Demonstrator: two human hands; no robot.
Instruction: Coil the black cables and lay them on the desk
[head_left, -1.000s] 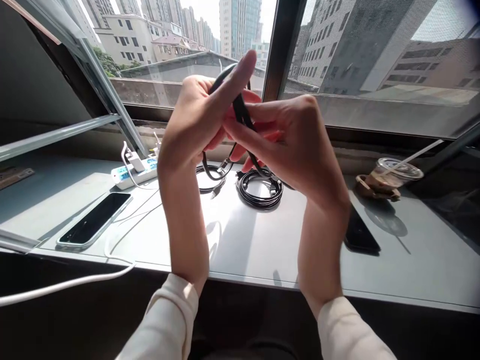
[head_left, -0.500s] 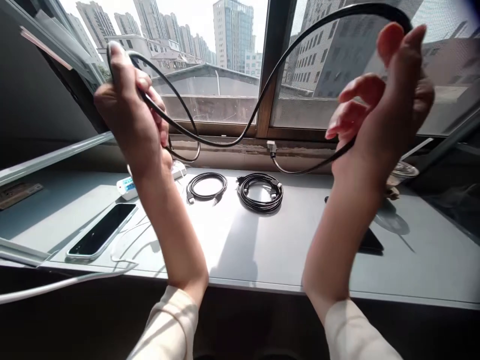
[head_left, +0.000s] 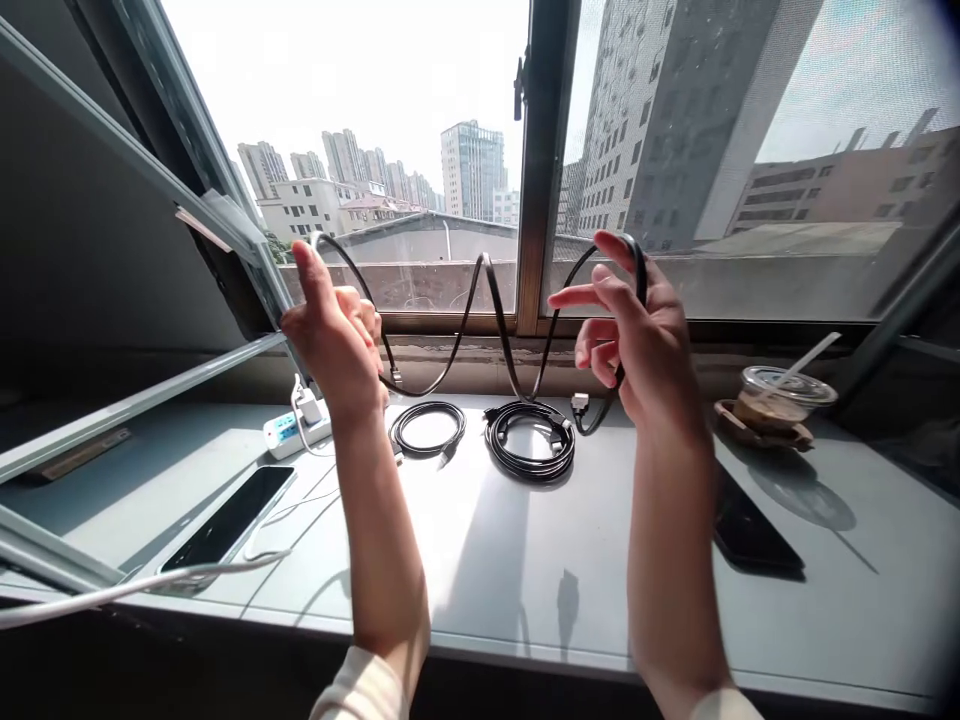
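A black cable (head_left: 495,290) hangs in loose curves between my two raised hands, in front of the window. My left hand (head_left: 337,335) is closed on it, thumb up, and one connector (head_left: 396,376) dangles beside its fingers. Over my right hand (head_left: 634,325) the cable loops between thumb and fingers, which are partly spread around it; the other connector (head_left: 580,402) hangs below them. On the white table (head_left: 585,520) beneath lie a small coiled black cable (head_left: 397,425) and a thicker coiled black cable (head_left: 491,450), side by side.
A phone (head_left: 225,520) and a white power strip (head_left: 281,436) are at the left, with a white cord (head_left: 112,595) over the front edge. A dark phone (head_left: 757,530) and a plastic cup (head_left: 772,400) on a cardboard holder stand right. Metal bars (head_left: 142,400) cross the left side.
Both hands have moved lower and closer together. The cable between them now hangs in more bends, with a peak in the middle. The view has tilted up.
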